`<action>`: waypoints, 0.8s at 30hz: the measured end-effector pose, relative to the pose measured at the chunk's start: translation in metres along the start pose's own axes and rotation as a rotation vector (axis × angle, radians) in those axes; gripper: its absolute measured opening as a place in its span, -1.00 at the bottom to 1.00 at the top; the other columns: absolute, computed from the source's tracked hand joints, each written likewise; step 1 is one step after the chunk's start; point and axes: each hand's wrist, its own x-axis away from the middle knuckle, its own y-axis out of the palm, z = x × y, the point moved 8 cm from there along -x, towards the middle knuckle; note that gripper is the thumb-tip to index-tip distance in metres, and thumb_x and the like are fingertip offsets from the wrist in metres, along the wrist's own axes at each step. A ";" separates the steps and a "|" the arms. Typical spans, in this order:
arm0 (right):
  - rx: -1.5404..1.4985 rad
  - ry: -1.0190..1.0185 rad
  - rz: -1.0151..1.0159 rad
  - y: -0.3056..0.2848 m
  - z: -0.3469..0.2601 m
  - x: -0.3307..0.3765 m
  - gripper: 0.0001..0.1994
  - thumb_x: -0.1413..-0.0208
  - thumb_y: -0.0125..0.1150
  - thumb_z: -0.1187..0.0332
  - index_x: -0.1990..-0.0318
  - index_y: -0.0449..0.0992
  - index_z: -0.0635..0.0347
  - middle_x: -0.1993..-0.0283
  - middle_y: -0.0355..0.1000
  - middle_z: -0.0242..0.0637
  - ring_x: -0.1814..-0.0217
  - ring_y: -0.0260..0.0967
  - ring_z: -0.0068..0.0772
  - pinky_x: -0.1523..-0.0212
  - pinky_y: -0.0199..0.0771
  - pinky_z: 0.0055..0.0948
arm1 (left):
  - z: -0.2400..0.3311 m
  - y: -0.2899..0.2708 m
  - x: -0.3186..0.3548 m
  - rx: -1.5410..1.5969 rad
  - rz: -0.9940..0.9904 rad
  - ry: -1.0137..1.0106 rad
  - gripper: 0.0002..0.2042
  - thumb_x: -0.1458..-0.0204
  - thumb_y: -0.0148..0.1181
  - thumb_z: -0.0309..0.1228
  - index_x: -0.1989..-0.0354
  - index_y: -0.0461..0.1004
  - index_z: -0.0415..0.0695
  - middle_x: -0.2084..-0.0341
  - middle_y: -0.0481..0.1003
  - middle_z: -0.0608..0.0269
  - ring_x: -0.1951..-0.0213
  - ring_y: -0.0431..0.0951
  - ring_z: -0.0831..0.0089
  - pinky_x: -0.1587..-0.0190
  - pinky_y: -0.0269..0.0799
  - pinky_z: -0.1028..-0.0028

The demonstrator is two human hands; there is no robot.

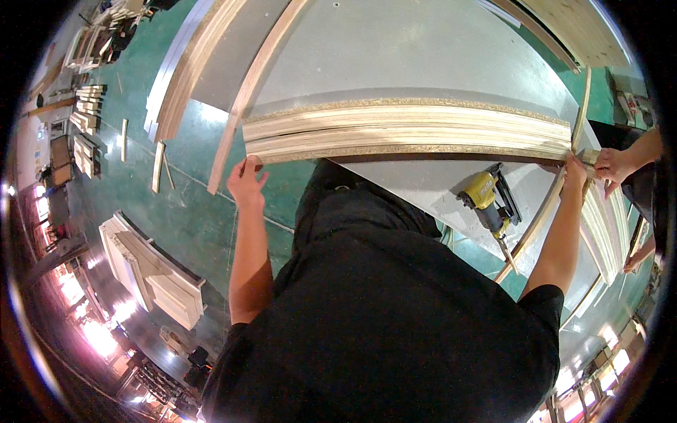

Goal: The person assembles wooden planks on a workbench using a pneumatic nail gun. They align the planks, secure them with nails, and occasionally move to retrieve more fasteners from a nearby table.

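Note:
A long bundle of pale wooden strips (409,130) lies crosswise in front of me, with rough particleboard showing along its long edges. My left hand (247,185) touches the near left corner of the bundle with its fingertips, thumb spread away. At the other end, my right hand (575,169) has its fingers closed around the near right corner. A yellow and black nail gun (485,197) rests on the grey tabletop (395,185), between the bundle and my right forearm. A dark strip (451,158) runs along the bundle's near side.
A co-worker's hand (615,166) is close to my right hand, beside more stacked strips (605,233). Long boards (257,77) cross the table's left side. Stacked white panels (151,271) stand on the left, and loose wood pieces (158,168) lie on the green floor (201,190).

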 end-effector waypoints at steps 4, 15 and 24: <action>-0.355 -0.287 0.083 -0.023 -0.064 0.085 -0.63 -0.21 0.19 0.10 -0.05 0.60 0.12 0.13 0.58 -0.27 0.06 0.52 -0.32 0.02 0.44 -0.30 | 0.017 -0.021 0.007 -0.166 0.048 0.111 -0.66 -0.16 0.31 -0.27 0.02 0.48 -0.25 0.17 0.50 0.20 0.12 0.53 0.34 0.11 0.55 0.21; 0.341 -0.767 -0.302 0.041 -0.169 0.409 -0.19 0.21 0.58 0.31 -0.27 0.32 0.15 -0.01 0.34 -0.11 -0.06 0.35 -0.06 -0.05 0.42 -0.14 | 0.102 0.107 0.067 -1.554 -0.613 1.058 0.16 0.43 0.59 0.04 -0.46 0.07 0.10 -0.46 -0.09 -0.03 -0.48 -0.14 -0.05 -0.44 -0.28 -0.18; 0.514 -0.826 -0.335 0.052 -0.168 0.470 0.02 0.34 0.65 0.27 -0.36 0.17 0.14 -0.10 0.29 -0.02 -0.15 0.27 0.14 -0.17 0.32 -0.01 | 0.091 0.138 0.031 -1.581 -0.861 1.129 0.14 0.39 0.56 -0.11 -0.48 0.03 0.08 -0.34 0.14 0.02 -0.42 0.04 -0.01 -0.42 -0.22 -0.25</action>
